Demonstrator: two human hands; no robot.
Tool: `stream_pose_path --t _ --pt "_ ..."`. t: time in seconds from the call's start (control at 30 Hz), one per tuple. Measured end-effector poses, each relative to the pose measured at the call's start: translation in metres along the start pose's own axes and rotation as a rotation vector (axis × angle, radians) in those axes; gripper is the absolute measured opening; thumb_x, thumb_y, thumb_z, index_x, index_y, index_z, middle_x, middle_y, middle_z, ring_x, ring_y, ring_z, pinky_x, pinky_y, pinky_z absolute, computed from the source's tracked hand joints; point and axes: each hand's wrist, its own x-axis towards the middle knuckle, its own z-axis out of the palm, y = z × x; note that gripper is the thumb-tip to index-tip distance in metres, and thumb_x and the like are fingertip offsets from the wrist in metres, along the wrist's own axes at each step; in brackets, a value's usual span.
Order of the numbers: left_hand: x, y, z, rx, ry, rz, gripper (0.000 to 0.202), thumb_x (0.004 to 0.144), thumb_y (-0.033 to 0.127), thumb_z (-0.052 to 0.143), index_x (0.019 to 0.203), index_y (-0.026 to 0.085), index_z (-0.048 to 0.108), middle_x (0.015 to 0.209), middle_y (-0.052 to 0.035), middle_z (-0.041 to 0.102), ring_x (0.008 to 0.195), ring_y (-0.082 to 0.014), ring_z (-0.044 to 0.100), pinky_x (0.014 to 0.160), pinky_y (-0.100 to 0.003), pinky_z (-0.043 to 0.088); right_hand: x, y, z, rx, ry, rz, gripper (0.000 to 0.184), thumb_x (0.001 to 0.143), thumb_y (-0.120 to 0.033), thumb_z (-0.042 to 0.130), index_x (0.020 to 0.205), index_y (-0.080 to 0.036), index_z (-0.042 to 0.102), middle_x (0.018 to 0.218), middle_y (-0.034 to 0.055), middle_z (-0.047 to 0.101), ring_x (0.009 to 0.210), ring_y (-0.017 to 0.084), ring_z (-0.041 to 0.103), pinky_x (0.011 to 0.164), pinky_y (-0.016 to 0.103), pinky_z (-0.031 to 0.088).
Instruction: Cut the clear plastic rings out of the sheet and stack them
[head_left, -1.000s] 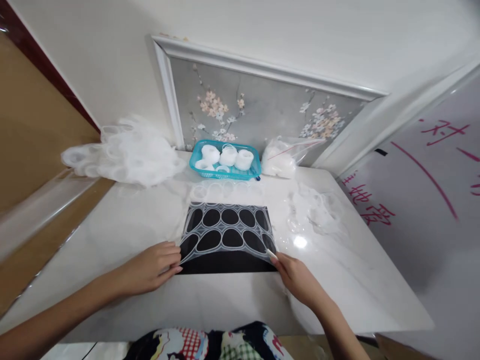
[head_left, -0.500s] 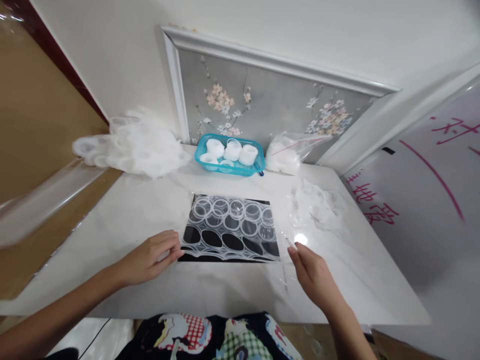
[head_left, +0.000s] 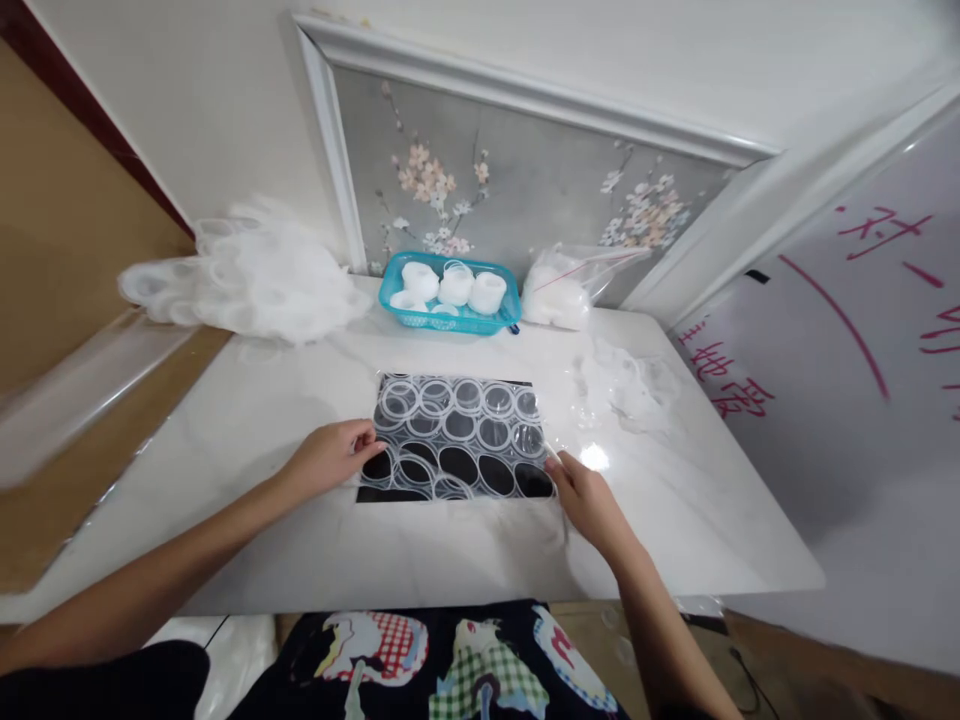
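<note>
A clear plastic sheet of round rings (head_left: 457,425) lies over a black mat (head_left: 390,493) in the middle of the white table (head_left: 315,560). My left hand (head_left: 330,457) pinches the sheet's left edge, fingers closed on it. At the sheet's right near corner, my right hand (head_left: 585,497) has its fingers curled and pinches that edge. The far rows of rings lie flat; the near rows look stretched.
A teal basket (head_left: 450,318) with white round pieces stands at the back by a flowered panel (head_left: 525,200). A heap of white plastic (head_left: 247,280) lies back left, a clear bag (head_left: 566,295) back right, crumpled clear film (head_left: 622,385) to the right. A board with red writing (head_left: 847,330) leans at right.
The ringed sheet, first stretched taut toward me, has slackened and moved back over the mat. Both hands moved forward with its near edge.
</note>
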Motion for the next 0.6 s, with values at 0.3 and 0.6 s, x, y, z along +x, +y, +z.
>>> stream_pose_path --t 0.3,0.6 --pt "0.013 -0.007 -0.001 0.06 -0.057 -0.02 0.033 0.085 0.052 0.047 0.075 0.022 0.058 0.07 -0.0016 0.066 0.066 -0.0221 0.062 0.06 -0.028 0.037 -0.013 -0.009 0.0 -0.166 -0.369 -0.111 0.018 0.085 -0.029 0.063 0.069 -0.021 0.059 0.065 0.002 0.062 0.061 0.017 0.055 0.058 0.027 0.034" --pt "0.054 -0.023 0.002 0.275 0.15 0.365 0.04 0.092 0.045 0.055 0.121 0.019 0.063 0.126 -0.0126 0.061 0.116 -0.0304 0.057 0.099 -0.043 0.045 0.054 0.002 -0.02 -0.136 -0.057 0.034 0.034 0.081 -0.048 0.066 0.101 -0.021 0.066 0.059 -0.0021 0.056 0.059 0.019 0.054 0.056 0.027 0.035"
